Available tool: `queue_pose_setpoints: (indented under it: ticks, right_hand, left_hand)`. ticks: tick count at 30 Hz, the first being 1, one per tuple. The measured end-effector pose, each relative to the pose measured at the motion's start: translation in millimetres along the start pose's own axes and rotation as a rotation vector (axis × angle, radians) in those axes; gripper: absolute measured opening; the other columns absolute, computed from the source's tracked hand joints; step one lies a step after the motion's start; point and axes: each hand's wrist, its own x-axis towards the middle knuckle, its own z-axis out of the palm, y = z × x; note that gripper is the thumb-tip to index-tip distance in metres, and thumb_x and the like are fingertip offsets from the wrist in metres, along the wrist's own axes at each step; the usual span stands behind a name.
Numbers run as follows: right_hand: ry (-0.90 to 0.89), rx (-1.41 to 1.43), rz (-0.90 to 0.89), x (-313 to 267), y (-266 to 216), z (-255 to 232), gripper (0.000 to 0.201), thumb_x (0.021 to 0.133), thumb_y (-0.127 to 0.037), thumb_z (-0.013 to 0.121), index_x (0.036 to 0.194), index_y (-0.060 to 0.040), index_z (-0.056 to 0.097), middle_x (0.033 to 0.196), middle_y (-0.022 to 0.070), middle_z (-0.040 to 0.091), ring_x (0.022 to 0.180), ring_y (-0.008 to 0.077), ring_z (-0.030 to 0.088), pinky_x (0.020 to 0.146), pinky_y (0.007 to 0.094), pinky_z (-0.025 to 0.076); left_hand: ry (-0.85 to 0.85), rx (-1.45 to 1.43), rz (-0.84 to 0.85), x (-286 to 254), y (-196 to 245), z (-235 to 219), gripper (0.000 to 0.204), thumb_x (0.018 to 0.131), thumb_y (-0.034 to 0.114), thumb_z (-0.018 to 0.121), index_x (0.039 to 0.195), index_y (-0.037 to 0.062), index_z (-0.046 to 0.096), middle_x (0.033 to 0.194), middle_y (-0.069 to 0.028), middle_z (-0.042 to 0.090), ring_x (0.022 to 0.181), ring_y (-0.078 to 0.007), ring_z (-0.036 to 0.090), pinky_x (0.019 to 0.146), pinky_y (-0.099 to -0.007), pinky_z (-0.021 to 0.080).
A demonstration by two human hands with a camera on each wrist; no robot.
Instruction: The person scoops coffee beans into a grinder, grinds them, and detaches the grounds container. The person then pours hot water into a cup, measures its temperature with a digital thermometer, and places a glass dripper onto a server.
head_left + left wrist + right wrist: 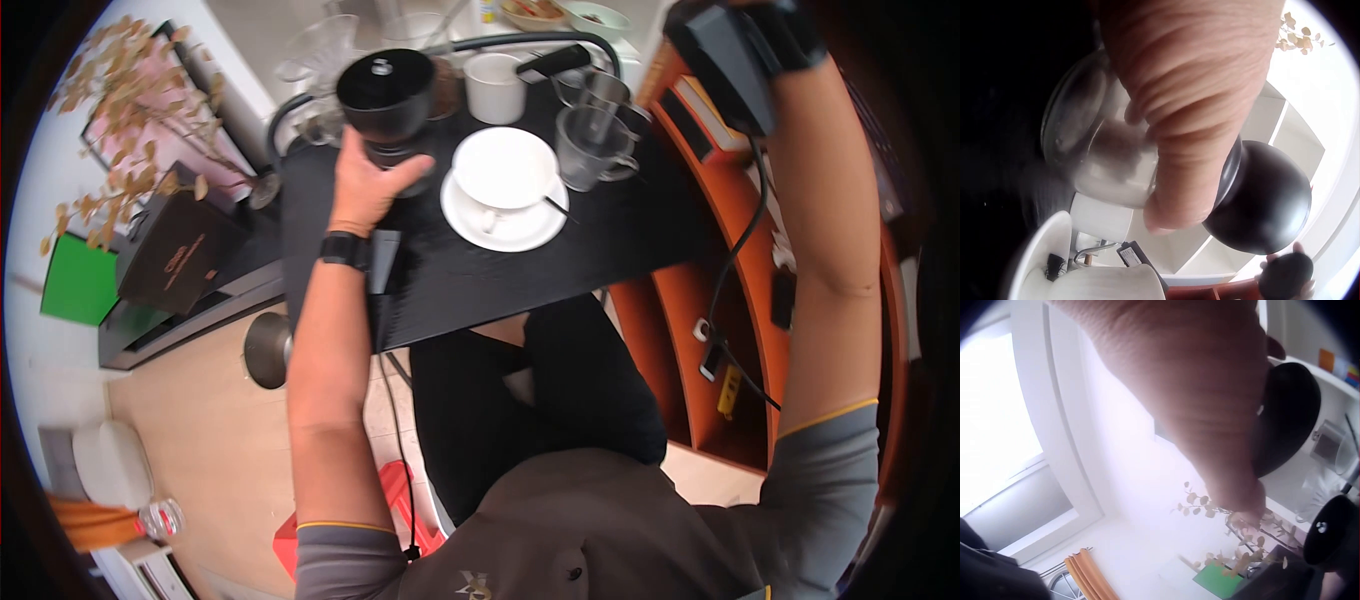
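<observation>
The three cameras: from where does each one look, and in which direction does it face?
Head: worn high, faces down at the black table; shows both forearms, the left hand gripping the coffee grinder, torso, lap.
Left wrist: sits behind the left hand, faces along the palm at the grinder's glass jar and dark body.
Right wrist: raised, faces up past the right hand toward window and wall; hand grips a black rounded object.
Shared: all three show the grinder.
</observation>
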Motion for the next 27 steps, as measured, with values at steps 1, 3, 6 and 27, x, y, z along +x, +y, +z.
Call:
queue_pose_setpoints:
  ticks: [1, 3, 6, 27]
  right_hand:
    - [-0.019, -0.014, 0.028, -17.2, -1.2, -1.8, 0.095, 0.069, -0.053, 0.086, 0.137, 0.0057, 0.052, 0.107, 0.0212, 0.066, 0.093, 0.0279, 0.068, 0.076, 0.0298, 0.055]
    - [0.251, -0.090, 0.050, -44.3, 2.7, -1.8, 0.092, 0.071, -0.047, 0.088, 0.138, 0.0042, 0.052, 0.108, 0.0189, 0.065, 0.092, 0.0260, 0.067, 0.074, 0.0297, 0.054]
    - [0.230, -0.012, -0.015, -97.7, 23.8, -9.0, 0.086, 0.072, -0.038, 0.090, 0.139, 0.0018, 0.052, 0.108, 0.0160, 0.063, 0.088, 0.0219, 0.066, 0.070, 0.0289, 0.055]
    - [0.120, -0.195, 0.679, -271.7, 39.8, 148.4, 0.073, 0.068, -0.041, 0.088, 0.124, 0.0011, 0.064, 0.127, 0.0192, 0.059, 0.116, 0.0388, 0.055, 0.098, 0.0452, 0.047]
  left_hand:
    - [0.004, -0.022, 0.013, -0.8, 1.0, 1.1, 0.079, 0.069, 0.020, 0.095, 0.133, 0.0019, 0.052, 0.121, -0.0100, 0.067, 0.110, -0.0198, 0.064, 0.099, -0.0349, 0.050]
    - [0.006, -0.001, 0.017, -1.5, 2.9, 1.3, 0.077, 0.070, 0.019, 0.094, 0.133, 0.0019, 0.053, 0.122, -0.0096, 0.067, 0.110, -0.0194, 0.064, 0.099, -0.0340, 0.050]
    - [0.015, -0.027, -0.005, -2.8, 7.5, 3.2, 0.073, 0.072, 0.018, 0.093, 0.132, 0.0019, 0.054, 0.122, -0.0096, 0.068, 0.109, -0.0176, 0.065, 0.098, -0.0326, 0.051]
    - [0.021, 0.038, -0.050, -3.1, 7.3, 1.6, 0.078, 0.068, 0.017, 0.096, 0.129, -0.0001, 0.051, 0.120, -0.0108, 0.067, 0.109, -0.0192, 0.064, 0.098, -0.0346, 0.052]
